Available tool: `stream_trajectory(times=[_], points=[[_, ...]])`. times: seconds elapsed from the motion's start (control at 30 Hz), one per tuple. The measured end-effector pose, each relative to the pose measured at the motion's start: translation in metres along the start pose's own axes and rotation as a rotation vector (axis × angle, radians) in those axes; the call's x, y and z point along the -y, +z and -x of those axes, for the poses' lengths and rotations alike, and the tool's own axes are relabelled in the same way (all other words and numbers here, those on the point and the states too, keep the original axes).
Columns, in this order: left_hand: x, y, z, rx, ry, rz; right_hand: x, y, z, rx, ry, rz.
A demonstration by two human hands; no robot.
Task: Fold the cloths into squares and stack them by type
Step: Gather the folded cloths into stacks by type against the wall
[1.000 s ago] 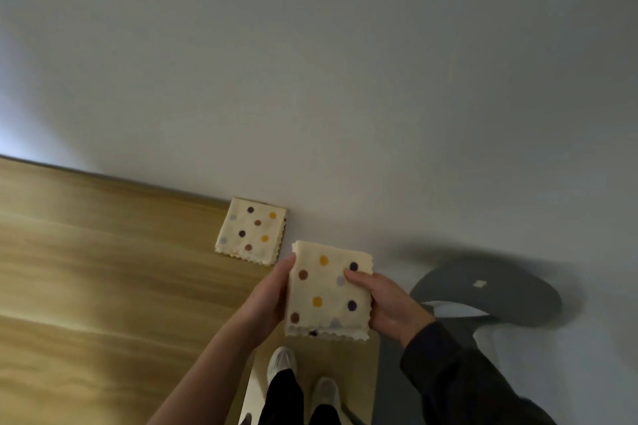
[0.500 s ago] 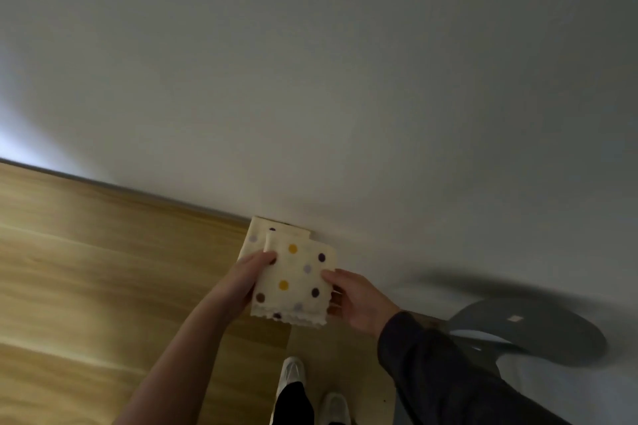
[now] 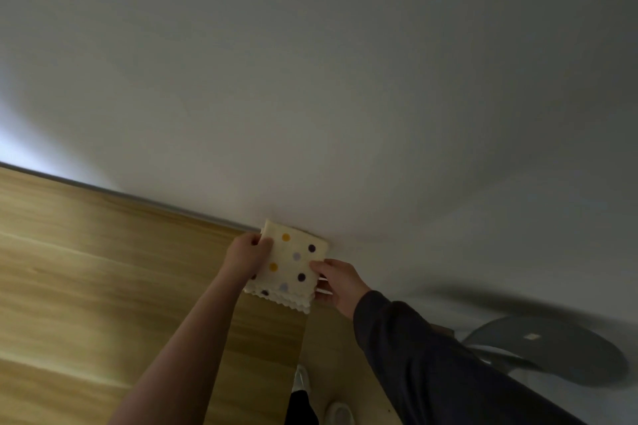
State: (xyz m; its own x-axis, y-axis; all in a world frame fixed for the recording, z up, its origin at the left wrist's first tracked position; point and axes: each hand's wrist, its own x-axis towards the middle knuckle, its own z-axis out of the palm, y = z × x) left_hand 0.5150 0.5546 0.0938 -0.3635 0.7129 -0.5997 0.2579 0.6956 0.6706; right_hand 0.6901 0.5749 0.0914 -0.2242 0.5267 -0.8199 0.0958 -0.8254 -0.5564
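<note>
Wooden table (image 3: 103,286): left hand (image 3: 248,252), right hand (image 3: 340,281) grip scalloped dotted square cloth (image 3: 293,262).

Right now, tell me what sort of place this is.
Probably a plain indoor room, home or office: a wooden table against a bare white wall, what looks like a grey chair beside it, and a folded dotted cloth on the table.

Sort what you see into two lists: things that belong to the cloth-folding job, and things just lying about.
Job: folded spotted cloth, left hand and right hand gripping its edges, wooden table beneath.
Lying about: grey seat at right, person's shoes.
</note>
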Motion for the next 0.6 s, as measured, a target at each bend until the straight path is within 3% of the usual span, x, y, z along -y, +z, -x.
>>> stream_trajectory(times=[0.23, 0.37, 0.43, 0.5, 0.6], points=[[0.008, 0.008, -0.014, -0.038, -0.042, -0.043, 0.001, 0.006, -0.011, -0.063, 0.026, 0.042], [0.007, 0.015, -0.010, -0.154, -0.059, 0.044, 0.001, 0.013, -0.015, -0.134, -0.021, 0.094], [0.013, 0.016, 0.001, -0.280, 0.062, -0.038, -0.003, 0.013, -0.013, -0.251, -0.139, 0.286], [0.028, 0.014, 0.011, -0.406, 0.338, -0.243, -0.010, 0.008, -0.003, -0.364, -0.373, 0.643], [0.054, 0.011, 0.013, -0.353, 0.689, -0.511, -0.017, 0.000, 0.010, -0.318, -0.718, 1.167]])
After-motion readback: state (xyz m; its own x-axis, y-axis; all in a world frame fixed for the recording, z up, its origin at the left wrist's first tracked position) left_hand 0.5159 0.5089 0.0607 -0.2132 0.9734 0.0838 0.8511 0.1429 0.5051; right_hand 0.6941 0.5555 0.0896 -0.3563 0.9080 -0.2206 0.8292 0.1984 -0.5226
